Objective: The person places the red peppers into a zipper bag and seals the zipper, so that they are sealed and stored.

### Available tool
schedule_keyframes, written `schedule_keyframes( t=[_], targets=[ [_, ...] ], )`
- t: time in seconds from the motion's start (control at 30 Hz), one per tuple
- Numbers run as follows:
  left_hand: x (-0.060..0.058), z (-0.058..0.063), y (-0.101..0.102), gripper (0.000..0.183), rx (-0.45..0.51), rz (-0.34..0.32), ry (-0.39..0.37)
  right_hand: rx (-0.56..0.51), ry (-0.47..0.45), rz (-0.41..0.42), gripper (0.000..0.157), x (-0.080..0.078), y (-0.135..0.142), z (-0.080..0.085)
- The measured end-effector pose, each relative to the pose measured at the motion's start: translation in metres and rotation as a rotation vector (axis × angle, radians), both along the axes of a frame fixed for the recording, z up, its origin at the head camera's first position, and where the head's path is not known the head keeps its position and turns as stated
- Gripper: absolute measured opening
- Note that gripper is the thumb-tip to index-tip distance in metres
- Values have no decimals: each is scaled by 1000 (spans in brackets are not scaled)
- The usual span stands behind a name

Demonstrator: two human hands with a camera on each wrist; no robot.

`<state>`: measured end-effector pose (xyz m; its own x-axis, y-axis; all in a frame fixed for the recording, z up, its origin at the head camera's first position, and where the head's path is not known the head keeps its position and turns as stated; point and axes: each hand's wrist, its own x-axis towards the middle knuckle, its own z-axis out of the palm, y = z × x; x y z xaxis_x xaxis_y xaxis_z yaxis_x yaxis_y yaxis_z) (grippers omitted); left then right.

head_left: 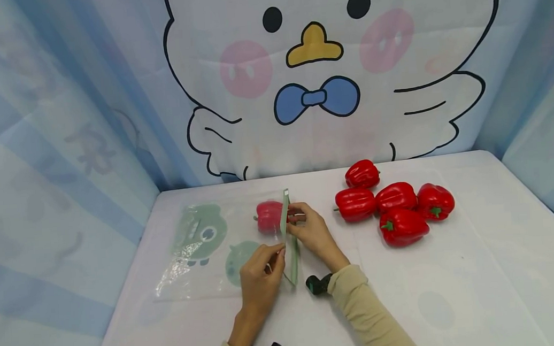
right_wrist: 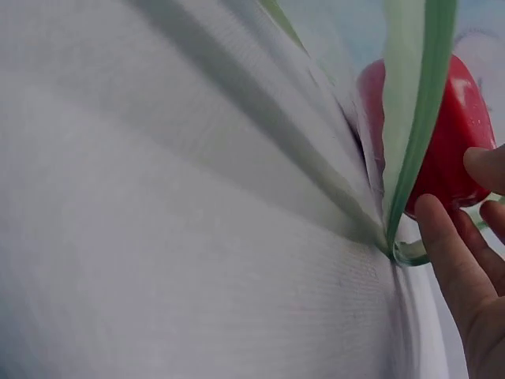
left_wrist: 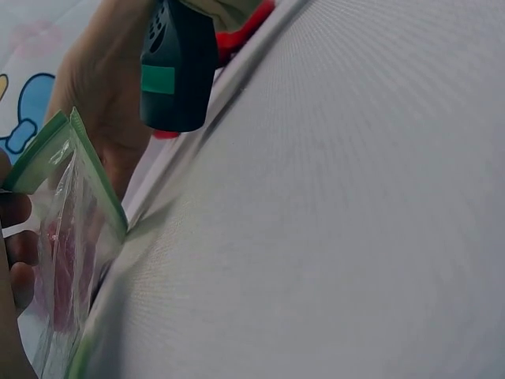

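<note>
A clear zip bag (head_left: 294, 265) with green bird prints lies flat on the table, its green-edged mouth raised and parted toward the right. My left hand (head_left: 261, 281) pinches the near lip of that mouth between thumb and fingers. Just inside the opening is a red bell pepper (head_left: 268, 216), seen through the plastic, its stem pointing left. With thumb and fingertips, my right hand (head_left: 314, 236) holds the pepper's right end at the mouth. The right wrist view shows this pepper (right_wrist: 451, 146) partly behind the green rim. In the left wrist view, the bag's green edge (left_wrist: 101, 178) stands upright.
Several red bell peppers (head_left: 403, 227) sit in a group on the right side of the white table (head_left: 459, 289). A curtain (head_left: 318, 138) with a cartoon bird stands behind the table's back edge. Dark wrist devices (head_left: 318, 285) are on both forearms.
</note>
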<state>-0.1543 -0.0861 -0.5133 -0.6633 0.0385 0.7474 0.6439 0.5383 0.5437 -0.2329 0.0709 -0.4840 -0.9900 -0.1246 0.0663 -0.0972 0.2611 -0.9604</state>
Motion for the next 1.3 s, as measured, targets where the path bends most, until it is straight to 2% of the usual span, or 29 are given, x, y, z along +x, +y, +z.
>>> schedule_keyframes(
  t=[0.43,0.87,1.3],
  targets=[
    [1,0,1,15,7,-1,-15,61,0,76,46,7,12,15],
    [0,-1,3,14,30,7,-34,129,29,102,45,12,20,24],
    [0,0,1,14,2,20,-55,221,166,206,50,22,37,33]
  ],
)
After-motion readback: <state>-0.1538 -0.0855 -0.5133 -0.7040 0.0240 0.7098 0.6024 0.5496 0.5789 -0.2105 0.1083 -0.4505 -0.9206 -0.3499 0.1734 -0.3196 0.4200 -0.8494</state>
